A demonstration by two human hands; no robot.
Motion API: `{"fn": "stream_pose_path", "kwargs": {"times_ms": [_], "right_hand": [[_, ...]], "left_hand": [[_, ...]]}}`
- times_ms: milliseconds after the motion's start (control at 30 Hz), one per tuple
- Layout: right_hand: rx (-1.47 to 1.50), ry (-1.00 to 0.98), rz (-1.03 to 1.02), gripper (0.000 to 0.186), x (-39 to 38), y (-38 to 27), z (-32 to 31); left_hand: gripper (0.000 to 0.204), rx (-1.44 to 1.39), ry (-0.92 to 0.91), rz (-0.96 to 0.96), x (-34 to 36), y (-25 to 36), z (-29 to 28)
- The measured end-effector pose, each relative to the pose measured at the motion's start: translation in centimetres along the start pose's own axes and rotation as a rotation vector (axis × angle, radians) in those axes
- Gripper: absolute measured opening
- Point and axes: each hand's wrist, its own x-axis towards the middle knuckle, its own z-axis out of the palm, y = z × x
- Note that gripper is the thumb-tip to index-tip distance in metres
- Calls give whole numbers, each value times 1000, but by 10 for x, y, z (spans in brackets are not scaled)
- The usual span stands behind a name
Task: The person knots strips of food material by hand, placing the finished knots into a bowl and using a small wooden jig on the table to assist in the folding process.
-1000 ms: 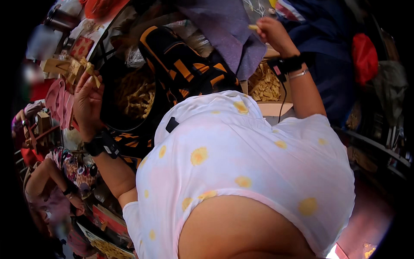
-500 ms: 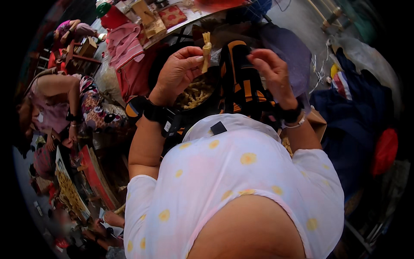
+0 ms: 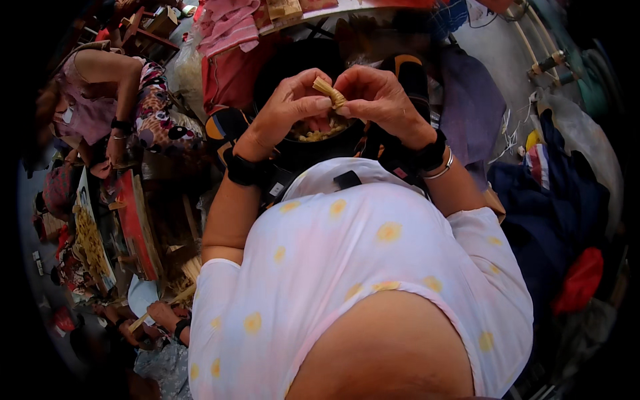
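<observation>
Between my two hands is a small pale-yellow bundle of strips point(image 3: 329, 92), ridged at one end with straight cut ends at the other. My left hand point(image 3: 291, 107) pinches it with thumb and fingers from the left. From the other side, the thumb and fingers of my right hand point(image 3: 381, 100) close on its ridged end. Below the hands, a dark round tub point(image 3: 287, 150) holds several similar yellow pieces point(image 3: 312, 136), partly hidden by my fingers.
A table edge point(image 3: 313, 16) with a pink towel point(image 3: 227, 25) lies ahead. Purple cloth point(image 3: 467, 100) and dark blue fabric point(image 3: 553, 187) are to the right. At the left a co-worker point(image 3: 100, 93) sits near a red board point(image 3: 137, 223) and a tray of yellow pieces point(image 3: 92, 240).
My right hand has come left and taken hold of the yellow bundle, which my left hand held alone. The bundle has moved lower and now tilts. The view has shifted slightly.
</observation>
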Motion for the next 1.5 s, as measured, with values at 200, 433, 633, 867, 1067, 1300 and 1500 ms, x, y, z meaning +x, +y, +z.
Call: {"fn": "stream_pose_path", "kwargs": {"times_ms": [200,433,633,867,1067,1300,1500], "right_hand": [[-170,-72,114,28,-21,-6,5],[-307,31,-111,20,-26,9,18],[-715,36,-322,16,-25,5,28],[-783,1,-315,20,-43,24,20],[-895,50,-334,21,-20,36,20],[-899,-9,-275,17,-22,47,1],[-1015,103,-201,11,30,44,-49]], "left_hand": [[37,210,-40,119,-2,-15,6],[39,132,96,-39,-8,-28,17],[36,-224,-64,-154,-15,-34,9],[37,-244,-61,-297,-18,-48,12],[33,-456,96,-421,-6,-49,4],[35,-371,58,-498,3,-69,-9],[48,381,243,-605,43,-85,-55]]}}
